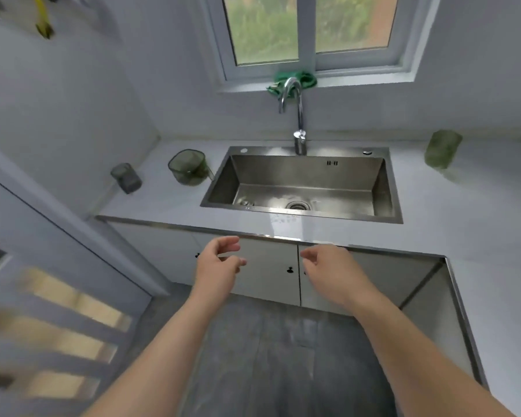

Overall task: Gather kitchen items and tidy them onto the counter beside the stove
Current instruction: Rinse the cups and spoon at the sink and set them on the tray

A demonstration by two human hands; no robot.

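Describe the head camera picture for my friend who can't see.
The left hand and right hand hover empty, loosely curled, before a steel sink below a window. A green jug and dark cup stand left of it; a green container stands right.

A home kitchen: a steel sink [301, 188] with a curved tap [295, 115] sits in a pale counter [163, 203] below a window [310, 31], with cupboard doors [268, 272] underneath and cups [188, 167] beside the basin.

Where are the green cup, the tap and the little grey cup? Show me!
green cup [188, 170]: head view, on its see-through front wall.
tap [299, 115]: head view, on its upright pipe.
grey cup [126, 178]: head view, on its side wall.
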